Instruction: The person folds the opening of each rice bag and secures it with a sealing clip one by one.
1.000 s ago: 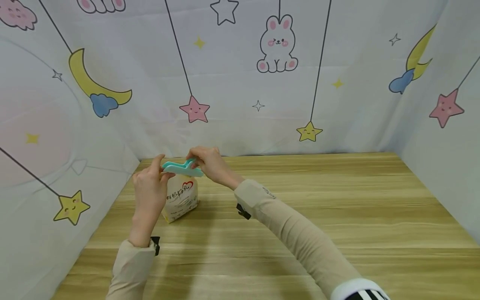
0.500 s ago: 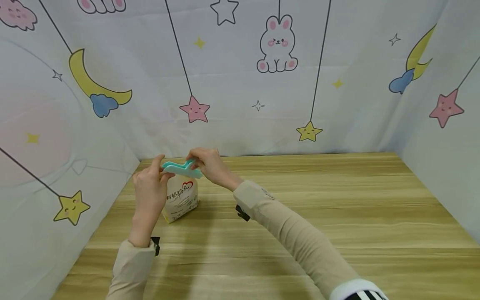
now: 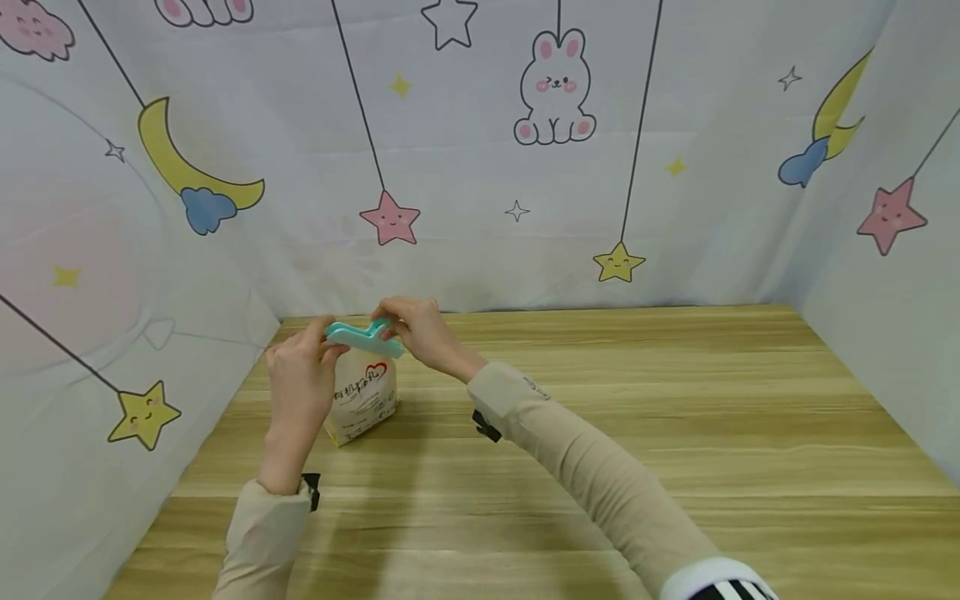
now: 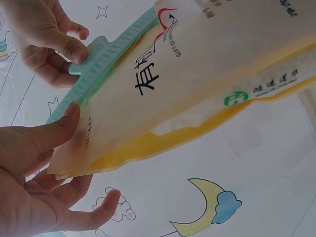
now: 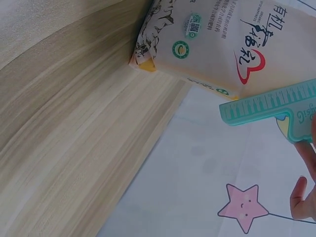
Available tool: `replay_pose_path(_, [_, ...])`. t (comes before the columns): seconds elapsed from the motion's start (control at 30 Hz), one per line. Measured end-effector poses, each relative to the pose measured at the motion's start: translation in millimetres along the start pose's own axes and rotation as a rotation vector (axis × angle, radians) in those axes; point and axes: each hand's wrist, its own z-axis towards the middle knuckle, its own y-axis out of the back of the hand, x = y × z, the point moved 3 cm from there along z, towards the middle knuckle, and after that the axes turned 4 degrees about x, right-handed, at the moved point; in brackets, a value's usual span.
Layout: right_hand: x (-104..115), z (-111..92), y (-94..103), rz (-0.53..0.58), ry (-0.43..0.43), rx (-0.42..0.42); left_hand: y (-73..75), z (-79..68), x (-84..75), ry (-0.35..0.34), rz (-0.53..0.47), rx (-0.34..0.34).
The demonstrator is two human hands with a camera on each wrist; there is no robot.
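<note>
A cream paper bag (image 3: 363,396) with yellow edges, black characters and a red heart stands upright at the table's left side. Along its top edge sits a long mint-green bag clip (image 3: 362,336), slanting slightly down to the right. With thumb and fingers, my right hand (image 3: 422,329) pinches the clip's raised handle part. My left hand (image 3: 302,375) pinches the bag's top corner beside the clip's left end; the left wrist view shows the thumb (image 4: 66,126) on the paper and fingers behind it. The bag's rear side is hidden.
A wood-grain table (image 3: 637,433) stretches away to the right of the bag. White cloth walls (image 3: 480,167) printed with stars, moons and a rabbit stand at the back and both sides, the left one close to the bag.
My left index finger, raised earlier, has come down toward the clip's left end. The clip's right end and my right hand have sunk slightly. The bag stays in place.
</note>
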Motion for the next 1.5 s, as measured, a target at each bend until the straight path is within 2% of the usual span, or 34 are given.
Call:
replay_pose_path(0.17, [-0.1,0.2,0.9,-0.007,-0.005,0.018,0.2,0.5,-1.2,-0.005,0.002,-0.001])
replay_pose_path(0.4, [-0.7,-0.5,2.2,-0.116,-0.046,0.043,-0.3,1.7,-1.5,0.001,0.002,-0.001])
replay_pose_path(0.53, [-1.6,-0.5,2.1,-0.143,-0.037,0.034,-0.8,2.6,-1.4,0.003,0.001,-0.003])
replay_pose_path(0.87, [-2.8,-0.9,1.2,-0.173,0.019,-0.015,-1.2,3.7,-1.7,-0.013,0.001,-0.016])
replay_pose_path(1.07, [-4.4,-1.9,0.4,-0.194,-0.016,0.005,-2.0,5.1,0.1,-0.003,-0.003,-0.011])
replay_pose_path(1.5, [-5.0,-3.1,-0.2,-0.189,-0.032,0.005,-2.9,6.5,3.9,0.018,-0.003,-0.006])
